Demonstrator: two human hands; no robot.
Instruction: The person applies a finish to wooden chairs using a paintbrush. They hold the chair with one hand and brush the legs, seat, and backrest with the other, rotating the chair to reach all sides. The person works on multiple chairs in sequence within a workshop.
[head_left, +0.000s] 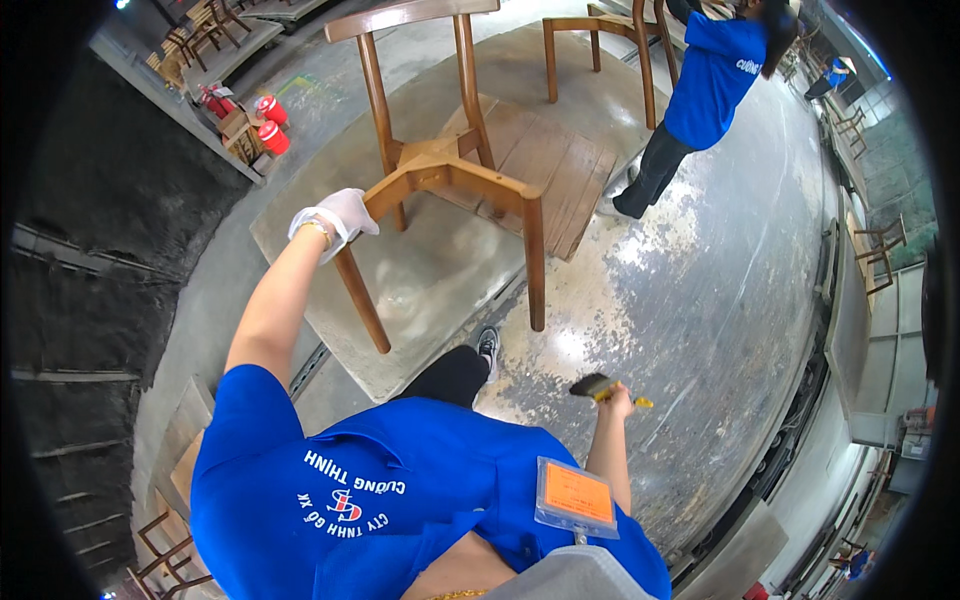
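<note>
A brown wooden chair frame (pixel 437 174) without a seat panel stands upright before me on a low grey platform (pixel 300 215). My left hand (pixel 343 214), in a thin white glove, is closed on the chair's front left corner, just above the leg. Out to the right and low, away from the chair, my bare right hand (pixel 618 402) grips a paintbrush (pixel 594 386) with dark bristles and a yellow handle. The bristles point left and touch nothing.
Wooden boards (pixel 555 175) lie on the platform under the chair. Another chair (pixel 600 25) stands at the far end, beside a person in a blue shirt (pixel 715 80). Red and white containers (pixel 272 137) sit far left. A dark track (pixel 800 420) runs along the right.
</note>
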